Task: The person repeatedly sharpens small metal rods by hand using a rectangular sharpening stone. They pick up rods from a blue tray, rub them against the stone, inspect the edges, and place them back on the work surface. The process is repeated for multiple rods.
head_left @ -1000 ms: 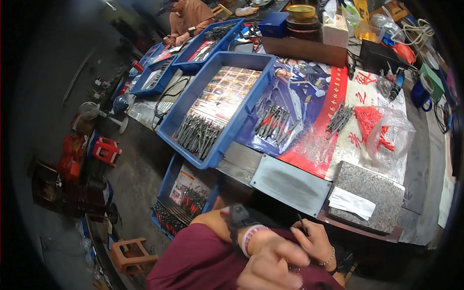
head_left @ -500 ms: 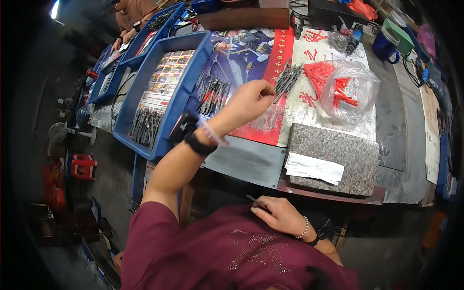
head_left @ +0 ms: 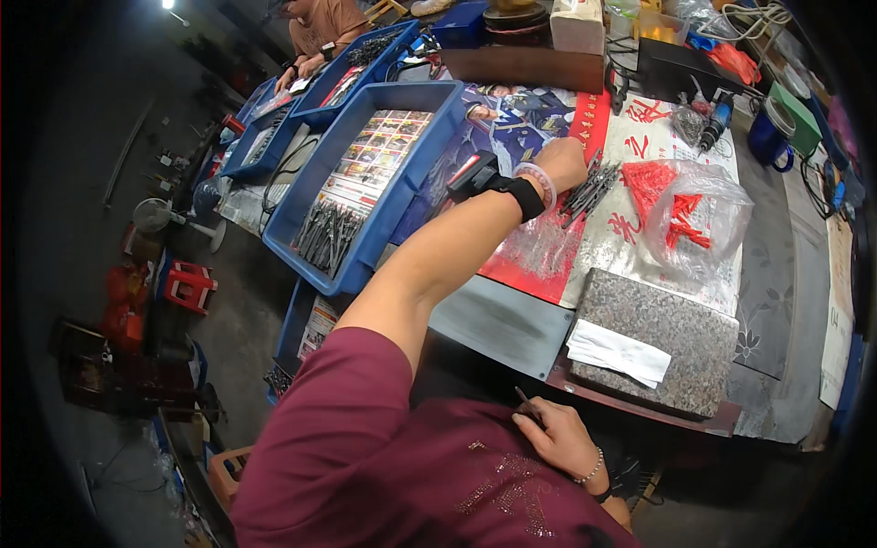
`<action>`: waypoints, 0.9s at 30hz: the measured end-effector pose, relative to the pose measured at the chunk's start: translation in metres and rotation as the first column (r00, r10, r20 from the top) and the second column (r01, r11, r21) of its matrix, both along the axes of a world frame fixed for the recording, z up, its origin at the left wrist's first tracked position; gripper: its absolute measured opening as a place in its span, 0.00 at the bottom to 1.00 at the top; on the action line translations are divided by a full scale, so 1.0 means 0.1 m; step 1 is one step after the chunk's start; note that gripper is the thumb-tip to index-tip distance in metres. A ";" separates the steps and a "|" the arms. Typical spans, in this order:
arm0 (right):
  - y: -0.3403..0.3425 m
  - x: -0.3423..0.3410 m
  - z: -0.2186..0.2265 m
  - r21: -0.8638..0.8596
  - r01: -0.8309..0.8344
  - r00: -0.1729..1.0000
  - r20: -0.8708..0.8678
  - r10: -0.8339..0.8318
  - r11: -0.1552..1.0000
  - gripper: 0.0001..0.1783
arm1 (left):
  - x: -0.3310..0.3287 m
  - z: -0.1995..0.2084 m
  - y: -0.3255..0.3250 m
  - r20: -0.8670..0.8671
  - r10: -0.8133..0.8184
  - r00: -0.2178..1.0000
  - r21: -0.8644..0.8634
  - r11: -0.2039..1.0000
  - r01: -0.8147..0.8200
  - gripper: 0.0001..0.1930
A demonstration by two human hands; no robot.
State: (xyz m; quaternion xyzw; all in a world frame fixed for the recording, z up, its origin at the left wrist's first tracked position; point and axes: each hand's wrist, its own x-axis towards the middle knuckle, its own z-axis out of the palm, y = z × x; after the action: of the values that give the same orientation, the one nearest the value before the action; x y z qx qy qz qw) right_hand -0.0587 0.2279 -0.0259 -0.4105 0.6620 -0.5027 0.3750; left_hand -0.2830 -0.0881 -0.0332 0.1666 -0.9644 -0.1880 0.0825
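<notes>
My left hand (head_left: 562,166) is stretched over the bench, right beside a pile of slender grey metal pieces (head_left: 594,194). Its back faces up and the fingers are mostly hidden, so whether it holds any piece does not show. Low in front of my body, my right hand (head_left: 559,440) is closed on a thin dark metal piece (head_left: 526,402) that sticks up past the thumb. To the right of the pile, small red sleeves (head_left: 683,224) lie in and beside a clear plastic bag (head_left: 722,219).
A granite slab (head_left: 658,320) bears folded white cloth (head_left: 619,354) at the bench's front edge. Left stands a blue tray (head_left: 361,247) with dark metal pieces. A drill-like tool (head_left: 717,121) and a blue mug (head_left: 772,135) are at right. Another person (head_left: 329,32) works far left.
My left hand has reached farther forward and right, its forearm now covering the red-and-black pieces on the poster. My right hand keeps its thin piece. The whole view has shifted.
</notes>
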 end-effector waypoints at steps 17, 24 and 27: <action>-0.10 0.01 -0.04 0.023 -0.056 0.998 -0.026 0.057 0.998 0.13 | 0.09 0.09 0.03 0.052 -0.086 0.995 0.170 0.982 0.076 0.11; -0.08 0.04 0.00 0.049 -0.069 0.996 -0.056 0.072 0.996 0.13 | 0.10 0.13 0.10 0.052 -0.082 0.995 0.072 0.994 0.078 0.18; -0.07 0.07 -0.02 0.037 -0.059 0.993 -0.096 0.062 0.998 0.13 | 0.13 0.16 0.06 0.104 -0.079 0.991 0.070 0.995 0.072 0.18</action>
State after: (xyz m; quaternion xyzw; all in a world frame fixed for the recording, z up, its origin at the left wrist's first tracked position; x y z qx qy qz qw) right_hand -0.0516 0.2211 -0.0275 -0.4479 0.6751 -0.4592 0.3643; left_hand -0.2704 -0.0818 -0.0172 0.1425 -0.9663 -0.2135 0.0183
